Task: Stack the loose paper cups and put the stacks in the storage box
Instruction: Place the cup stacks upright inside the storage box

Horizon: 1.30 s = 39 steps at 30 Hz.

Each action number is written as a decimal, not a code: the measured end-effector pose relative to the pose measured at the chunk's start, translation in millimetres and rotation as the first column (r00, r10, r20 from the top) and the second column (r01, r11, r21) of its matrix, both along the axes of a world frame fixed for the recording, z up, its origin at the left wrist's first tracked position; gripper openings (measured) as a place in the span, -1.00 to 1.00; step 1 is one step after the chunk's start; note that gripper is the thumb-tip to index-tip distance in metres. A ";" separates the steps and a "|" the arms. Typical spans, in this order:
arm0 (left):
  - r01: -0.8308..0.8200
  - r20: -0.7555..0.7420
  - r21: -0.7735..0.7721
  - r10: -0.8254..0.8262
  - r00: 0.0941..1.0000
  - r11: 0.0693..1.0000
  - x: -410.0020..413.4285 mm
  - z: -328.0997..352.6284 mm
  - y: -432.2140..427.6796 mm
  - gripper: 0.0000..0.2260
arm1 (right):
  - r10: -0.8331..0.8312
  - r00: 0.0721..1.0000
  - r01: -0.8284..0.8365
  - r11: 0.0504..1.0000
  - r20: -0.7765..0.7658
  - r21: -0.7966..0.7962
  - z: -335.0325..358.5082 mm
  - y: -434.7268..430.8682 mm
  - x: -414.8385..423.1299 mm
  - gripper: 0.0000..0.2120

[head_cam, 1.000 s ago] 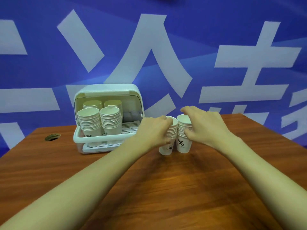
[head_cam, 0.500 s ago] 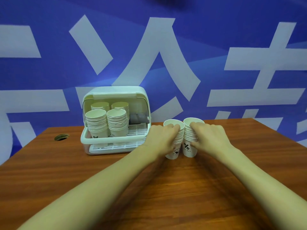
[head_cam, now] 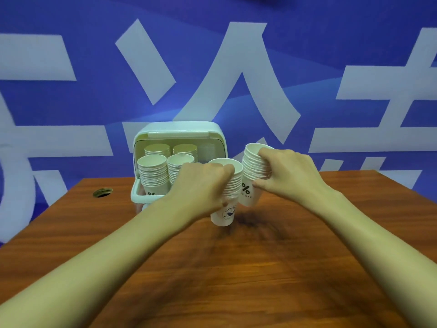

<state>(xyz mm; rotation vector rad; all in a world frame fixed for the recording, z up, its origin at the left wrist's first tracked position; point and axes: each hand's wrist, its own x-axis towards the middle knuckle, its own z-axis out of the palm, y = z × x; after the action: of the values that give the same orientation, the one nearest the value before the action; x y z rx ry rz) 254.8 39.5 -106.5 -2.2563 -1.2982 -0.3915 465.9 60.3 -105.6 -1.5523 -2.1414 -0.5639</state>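
Note:
My left hand (head_cam: 201, 185) grips a stack of white paper cups (head_cam: 224, 215), held just above the wooden table. My right hand (head_cam: 286, 174) grips a second cup stack (head_cam: 249, 192), lifted a little higher and tilted, its rim leaning left. The two stacks almost touch. Behind them stands the pale green storage box (head_cam: 142, 197) with its lid raised. Inside it are several cup stacks (head_cam: 152, 174), two in front and two behind. My left hand hides part of the box's right side.
The brown wooden table (head_cam: 260, 268) spreads under both arms. A round cable hole (head_cam: 102, 192) sits near its back left corner. A blue wall with large white characters (head_cam: 236, 91) rises right behind the table.
Both hands have lifted their cup stacks off the table and moved them up and left toward the box. The right stack now tilts.

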 end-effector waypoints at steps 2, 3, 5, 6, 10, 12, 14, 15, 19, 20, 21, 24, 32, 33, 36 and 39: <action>-0.025 -0.030 0.020 0.025 0.999 0.999 -20.0 5.2 -6.1 -0.67 | 0.053 0.998 -0.052 0.999 -0.021 0.011 7.6 8.2 -15.0 -0.69; -0.044 -0.043 0.021 0.045 0.998 0.999 -29.2 6.3 -8.8 -0.67 | 0.071 0.997 -0.070 0.997 -0.024 0.013 9.5 12.6 -22.8 -0.69; -0.080 -0.045 0.003 0.080 0.996 0.997 -44.4 6.8 -12.1 -0.67 | 0.091 0.995 -0.091 0.996 -0.032 0.009 11.2 21.6 -38.4 -0.70; -0.093 -0.039 -0.006 0.093 0.995 0.996 -50.5 6.8 -12.8 -0.66 | 0.101 0.994 -0.101 0.995 -0.034 0.010 11.0 26.6 -45.6 -0.71; -0.127 -0.011 -0.015 0.127 0.992 0.992 -68.6 7.4 -11.6 -0.64 | 0.120 0.993 -0.120 0.992 0.003 0.031 6.0 49.3 -66.8 -0.72; -0.130 0.002 -0.014 0.130 0.992 0.991 -73.9 6.4 -11.1 -0.65 | 0.124 0.992 -0.125 0.992 0.023 0.026 2.3 59.6 -73.7 -0.71; -0.124 0.007 -0.013 0.124 0.992 0.992 -77.1 4.7 -10.5 -0.66 | 0.143 0.989 -0.143 0.990 0.030 0.007 -2.1 68.0 -80.4 -0.71; -0.121 0.008 -0.013 0.121 0.993 0.993 -78.6 3.4 -10.3 -0.67 | 0.150 0.988 -0.150 0.989 0.030 -0.008 -5.3 71.7 -83.7 -0.71; -0.121 0.014 -0.027 0.121 0.992 0.992 -86.2 -4.5 -9.4 -0.69 | 0.137 0.989 -0.133 0.988 0.048 -0.084 -22.1 87.5 -93.2 -0.72; -0.120 0.017 -0.033 0.121 0.992 0.992 -89.0 -6.7 -9.5 -0.69 | 0.125 0.991 -0.119 0.988 0.057 -0.095 -25.7 91.1 -94.6 -0.73; -0.121 0.019 -0.040 0.122 0.992 0.992 -91.7 -9.2 -9.0 -0.70 | 0.111 0.992 -0.105 0.989 0.059 -0.105 -28.5 94.5 -95.5 -0.74; -0.121 0.033 -0.053 0.123 0.992 0.991 -98.5 -14.2 -7.2 -0.72 | 0.086 0.995 -0.081 0.990 0.045 -0.115 -33.3 106.0 -99.1 -0.76; -0.101 0.066 -0.081 0.107 0.992 0.992 -106.6 -26.4 3.9 -0.67 | 0.090 0.995 -0.084 0.989 0.045 -0.125 -44.4 140.9 -116.5 -0.69; -0.104 0.066 -0.084 0.109 0.992 0.991 -107.2 -26.8 4.7 -0.67 | 0.081 0.996 -0.075 0.989 0.041 -0.128 -46.1 144.4 -117.7 -0.69; -0.107 0.067 -0.089 0.114 0.991 0.990 -107.7 -28.7 7.8 -0.67 | 0.044 0.999 -0.042 0.991 0.014 -0.129 -50.8 153.4 -119.8 -0.72; -0.106 0.067 -0.104 0.113 0.991 0.989 -107.1 -29.9 10.4 -0.66 | -0.004 1.000 0.004 0.992 -0.003 -0.129 -53.4 158.4 -121.2 -0.71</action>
<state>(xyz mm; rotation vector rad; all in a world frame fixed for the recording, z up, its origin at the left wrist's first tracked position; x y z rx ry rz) 147.7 49.9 -136.4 -2.2587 -1.5028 -0.3800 344.6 218.6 -159.0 -1.6235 -2.2110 -0.4311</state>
